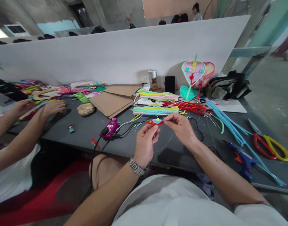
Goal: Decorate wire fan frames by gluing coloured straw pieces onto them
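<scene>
Above the table's front edge, a small red, light-blue and yellow pipe-cleaner piece [156, 121] is held between my two hands. My left hand [145, 145], with a metal watch on the wrist, pinches it from below with thumb and fingers. At its right end, the closed fingertips of my right hand [181, 128] grip the red edge. Just behind lie bundles of yellow, pale-blue and pink pipe cleaners [155, 110] and a red bundle [193, 107].
Right: scissors [267, 147], blue glue gun [242, 160], long blue pipe cleaners [231, 124]. Left: purple power adapter [109, 129] with cables, cardboard [115, 102]. Back: jar [153, 80], phone [169, 84], heart-shaped fan [193, 71], bag [228, 86]. A co-worker's hands [53, 107] work at far left.
</scene>
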{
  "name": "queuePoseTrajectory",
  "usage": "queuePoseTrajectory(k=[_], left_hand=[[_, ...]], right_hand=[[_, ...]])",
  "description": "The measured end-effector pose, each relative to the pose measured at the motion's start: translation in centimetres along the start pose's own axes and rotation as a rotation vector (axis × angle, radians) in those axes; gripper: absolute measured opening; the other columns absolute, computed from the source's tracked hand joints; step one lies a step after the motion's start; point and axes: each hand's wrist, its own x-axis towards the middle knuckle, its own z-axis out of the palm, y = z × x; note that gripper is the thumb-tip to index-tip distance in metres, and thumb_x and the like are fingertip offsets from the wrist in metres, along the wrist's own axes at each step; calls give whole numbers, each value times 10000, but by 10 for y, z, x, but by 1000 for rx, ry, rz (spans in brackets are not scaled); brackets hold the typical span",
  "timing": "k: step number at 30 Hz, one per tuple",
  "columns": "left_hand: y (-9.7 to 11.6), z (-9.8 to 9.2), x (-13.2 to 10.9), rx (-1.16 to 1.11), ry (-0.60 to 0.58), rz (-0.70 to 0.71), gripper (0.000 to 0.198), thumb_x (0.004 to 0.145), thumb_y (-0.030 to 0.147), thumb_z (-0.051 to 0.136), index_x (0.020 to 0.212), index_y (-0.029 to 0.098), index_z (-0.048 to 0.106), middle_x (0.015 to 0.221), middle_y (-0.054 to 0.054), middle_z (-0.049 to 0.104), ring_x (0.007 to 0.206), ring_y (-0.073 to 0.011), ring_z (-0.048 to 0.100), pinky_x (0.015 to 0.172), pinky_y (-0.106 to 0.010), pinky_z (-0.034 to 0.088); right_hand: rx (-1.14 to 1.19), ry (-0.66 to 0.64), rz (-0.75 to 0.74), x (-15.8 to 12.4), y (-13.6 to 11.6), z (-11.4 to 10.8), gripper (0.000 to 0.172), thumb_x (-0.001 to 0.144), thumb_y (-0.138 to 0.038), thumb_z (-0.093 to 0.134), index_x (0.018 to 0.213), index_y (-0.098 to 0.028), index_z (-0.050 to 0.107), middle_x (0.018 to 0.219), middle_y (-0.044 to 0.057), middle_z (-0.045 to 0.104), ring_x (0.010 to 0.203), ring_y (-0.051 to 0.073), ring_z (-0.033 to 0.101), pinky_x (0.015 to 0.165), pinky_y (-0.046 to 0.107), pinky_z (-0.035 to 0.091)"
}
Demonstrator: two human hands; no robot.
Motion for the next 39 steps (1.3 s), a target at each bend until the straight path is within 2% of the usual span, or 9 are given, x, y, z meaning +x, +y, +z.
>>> queuePoseTrajectory(k=[9, 16, 19, 22, 25, 27, 32, 39], left_hand=[[-4, -2, 0, 5, 34, -2, 295, 652, 338, 875, 765, 145, 682, 684, 6, 630, 531, -48, 472, 450, -168, 254], [-6, 0, -1, 12, 42, 8, 262, 677, 330, 848, 761, 154, 673, 656, 18, 627, 511, -52, 475, 451, -183, 269], [-6, 0, 1, 12, 70, 8, 268, 671, 337, 842, 754, 163, 656, 661, 24, 626, 526, -63, 506, 468, -193, 311], [-5, 1, 2, -8, 116, -11, 294, 647, 344, 853, 758, 175, 639, 668, 32, 626, 571, -82, 561, 500, -200, 367], [-3, 2, 2, -29, 135, -9, 308, 634, 343, 858, 758, 177, 630, 669, 38, 618, 593, -86, 572, 503, -196, 374], [-3, 3, 1, -44, 143, -7, 309, 627, 331, 862, 759, 175, 630, 667, 41, 607, 590, -78, 559, 487, -184, 347], [-4, 4, -1, -61, 115, 11, 300, 639, 314, 861, 754, 176, 620, 622, 65, 534, 512, -46, 460, 436, -171, 244], [-9, 1, 0, -63, 91, 29, 295, 662, 327, 861, 748, 178, 621, 600, 75, 492, 484, -37, 406, 428, -162, 232]], right_hand=[[27, -23, 86, 1, 0, 4, 195, 692, -353, 782, 767, -193, 700, 760, 9, 688, 722, 144, 579, 708, 288, 459], [60, -33, 118, 4, 4, 4, 253, 666, -377, 803, 805, -203, 683, 793, 8, 695, 742, 152, 601, 740, 302, 482], [-114, 105, -2, -2, 8, 7, 207, 729, -365, 773, 800, -215, 649, 780, 9, 679, 732, 164, 590, 725, 314, 479], [-399, 256, -262, -14, 11, 11, 101, 864, -312, 678, 812, -230, 651, 844, 39, 694, 833, 203, 618, 803, 358, 488], [-591, 271, -490, -24, 14, 14, 107, 947, -263, 610, 880, -244, 691, 934, 64, 710, 956, 230, 641, 897, 400, 476], [-683, 264, -565, -26, 15, 15, 128, 968, -249, 598, 920, -246, 716, 962, 70, 716, 962, 231, 645, 897, 406, 462], [-790, 285, -572, -23, 19, 17, 158, 981, -268, 596, 932, -244, 744, 982, 76, 718, 950, 233, 638, 870, 409, 428], [-678, 277, -494, -18, 18, 21, 135, 968, -267, 613, 914, -248, 736, 980, 64, 721, 978, 232, 642, 918, 410, 442]])
